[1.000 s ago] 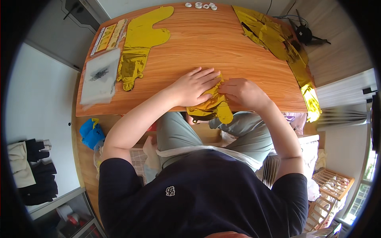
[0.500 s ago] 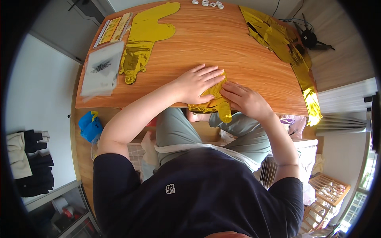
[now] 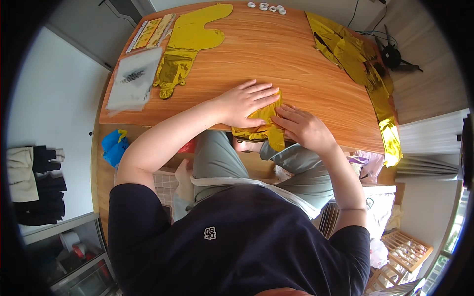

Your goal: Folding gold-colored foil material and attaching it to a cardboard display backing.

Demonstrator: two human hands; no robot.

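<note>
A small folded gold foil balloon (image 3: 276, 139) lies at the near edge of the wooden table (image 3: 256, 54), with a strip of it drooping over the edge. My left hand (image 3: 249, 104) rests flat on its left side, fingers stretched out and pointing right. Against its right side lies my right hand (image 3: 307, 129), fingers extended and lightly bent, fingertips touching the foil. Neither hand grips it. Part of the balloon is hidden under my hands.
A flat gold foil balloon (image 3: 197, 37) lies at the far left, beside printed cards (image 3: 150, 33) and a stack of clear plastic bags (image 3: 133, 81). More gold foil (image 3: 340, 42) trails along the right edge. Small white rolls (image 3: 272, 8) sit at the back, near a black stand (image 3: 391, 56).
The view has shifted slightly, so the table and things on it sit a little differently. Both hands stay on the folded balloon, with the right fingers barely moved.
</note>
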